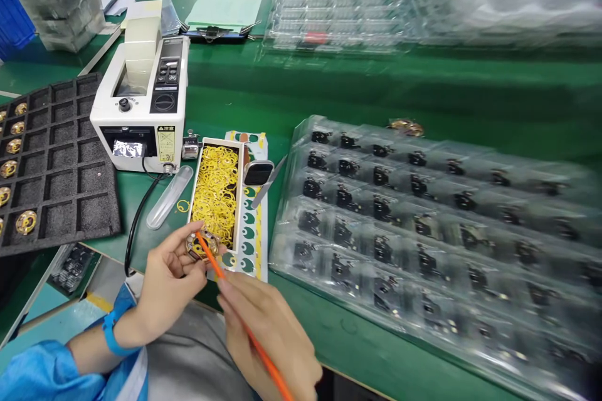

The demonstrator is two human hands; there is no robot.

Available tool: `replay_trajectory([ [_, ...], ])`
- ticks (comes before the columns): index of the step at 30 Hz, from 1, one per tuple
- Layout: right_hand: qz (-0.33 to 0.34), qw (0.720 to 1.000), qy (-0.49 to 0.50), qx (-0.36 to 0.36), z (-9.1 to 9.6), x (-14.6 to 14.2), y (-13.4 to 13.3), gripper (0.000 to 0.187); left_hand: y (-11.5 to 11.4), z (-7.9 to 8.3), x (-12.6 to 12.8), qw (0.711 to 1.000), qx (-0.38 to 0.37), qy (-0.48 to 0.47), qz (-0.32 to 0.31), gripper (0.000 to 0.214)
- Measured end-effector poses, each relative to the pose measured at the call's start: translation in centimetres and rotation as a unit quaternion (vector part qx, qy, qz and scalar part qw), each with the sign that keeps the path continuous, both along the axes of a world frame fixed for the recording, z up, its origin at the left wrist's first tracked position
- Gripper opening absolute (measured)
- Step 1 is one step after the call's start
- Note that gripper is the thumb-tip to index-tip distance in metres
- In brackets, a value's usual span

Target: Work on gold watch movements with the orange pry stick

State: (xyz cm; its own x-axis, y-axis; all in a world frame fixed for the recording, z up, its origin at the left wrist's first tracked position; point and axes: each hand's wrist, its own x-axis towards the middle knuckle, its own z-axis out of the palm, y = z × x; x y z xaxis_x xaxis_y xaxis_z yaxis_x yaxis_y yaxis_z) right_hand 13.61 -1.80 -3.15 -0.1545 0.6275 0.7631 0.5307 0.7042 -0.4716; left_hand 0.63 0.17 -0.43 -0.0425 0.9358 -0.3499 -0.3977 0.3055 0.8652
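Observation:
My left hand (172, 285) pinches a small round gold watch movement (202, 247) between thumb and fingers. In my right hand (273, 332) is a slim orange stick (258, 346), gripped like a pen, with its tip on or just over the movement's face; I cannot tell if they touch. Just beyond both hands stands a white box (240, 200) full of thin yellow rings (216, 185). Under and beside the box lies a sheet with green cutouts and yellow pieces (248, 244). One loose yellow ring (182, 205) rests on the green table to the left.
A white tape dispenser (141, 100) stands behind, its black cable (136, 225) running forward. Left is a black foam tray (94, 200) with gold movements. A large clear tray (291, 232) of dark parts fills the right. Tweezers (269, 185), a smartwatch-like device (258, 173) and a clear plastic strip (169, 198) lie nearby.

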Motion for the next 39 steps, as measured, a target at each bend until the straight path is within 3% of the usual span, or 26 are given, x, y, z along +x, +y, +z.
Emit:
replay_trajectory([
  [4,0.014,0.990,-0.120,0.076,0.4,0.1,0.0,0.019,0.2,-0.3,-0.2,1.000,-0.011,0.010,-0.013,0.054],
  [8,0.059,0.980,-0.175,0.069,1.1,0.7,0.4,0.030,0.3,-0.3,-0.7,1.000,-0.017,0.006,-0.016,0.047],
  [10,0.075,0.987,-0.138,0.037,1.3,1.5,0.6,0.027,0.5,-0.3,-1.0,0.999,-0.024,-0.020,-0.023,0.040],
  [13,0.063,0.997,0.008,-0.052,1.4,2.9,0.5,0.022,0.6,-0.3,-1.3,0.997,-0.035,-0.053,-0.040,0.032],
  [16,0.025,0.983,0.142,-0.111,1.2,3.9,0.0,0.025,0.7,-0.3,-1.2,0.997,-0.025,-0.051,-0.046,0.026],
  [19,-0.014,0.975,0.178,-0.134,1.2,4.1,-0.6,0.030,0.6,-0.3,-1.1,0.999,-0.007,-0.026,-0.044,0.021],
  [21,-0.024,0.976,0.157,-0.150,1.5,3.8,-0.8,0.030,0.6,-0.2,-0.9,0.999,0.003,0.001,-0.043,0.018],
  [26,0.040,0.984,0.049,-0.166,2.3,2.2,-0.4,0.026,0.4,-0.3,-0.7,0.996,0.032,0.082,-0.035,0.009],
  [29,-0.009,0.993,-0.033,-0.117,1.9,1.0,0.1,0.011,0.1,-0.3,-0.5,0.989,0.066,0.130,-0.036,0.009],
  [32,-0.078,0.993,-0.035,-0.077,1.2,0.0,0.5,0.009,-0.3,-0.1,-0.5,0.981,0.101,0.160,-0.045,0.022],
  [35,-0.113,0.990,-0.020,-0.082,0.9,-0.4,0.9,0.009,-0.6,-0.1,-0.7,0.974,0.129,0.178,-0.060,0.033],
  [39,-0.105,0.985,-0.007,-0.133,0.8,-0.4,1.4,0.012,-0.9,-0.3,-1.2,0.967,0.119,0.200,-0.105,0.039],
])
